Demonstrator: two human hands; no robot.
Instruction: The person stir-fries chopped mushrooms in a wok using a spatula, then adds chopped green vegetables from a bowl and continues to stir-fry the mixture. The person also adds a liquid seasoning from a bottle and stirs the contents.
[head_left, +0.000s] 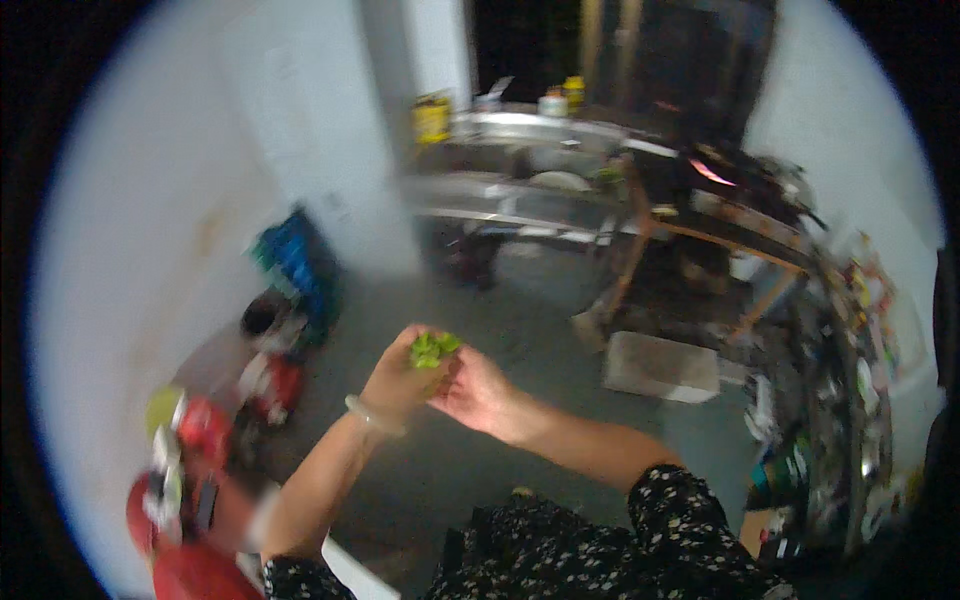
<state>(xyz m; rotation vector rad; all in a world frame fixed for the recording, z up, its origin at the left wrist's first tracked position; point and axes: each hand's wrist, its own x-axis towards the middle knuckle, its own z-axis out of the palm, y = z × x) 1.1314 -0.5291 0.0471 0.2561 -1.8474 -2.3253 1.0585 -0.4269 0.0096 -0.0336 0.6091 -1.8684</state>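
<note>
Green leaves (433, 349) show between my two hands, held up over the grey floor. My left hand (401, 379), with a pale bangle (375, 417) at its wrist, is closed around them, its back toward the camera. From the right, my right hand (480, 386) meets it, fingers against the lower side of the bunch. Stems and most of the fingertips are hidden or blurred.
A metal sink counter (517, 206) runs along the far wall. Right of it stands a wooden-framed stand (720, 244) with a pale block (661, 367) on the floor below. Cluttered shelves (832, 390) line the right. Red items (206, 431) and a blue bag (296, 255) lie left.
</note>
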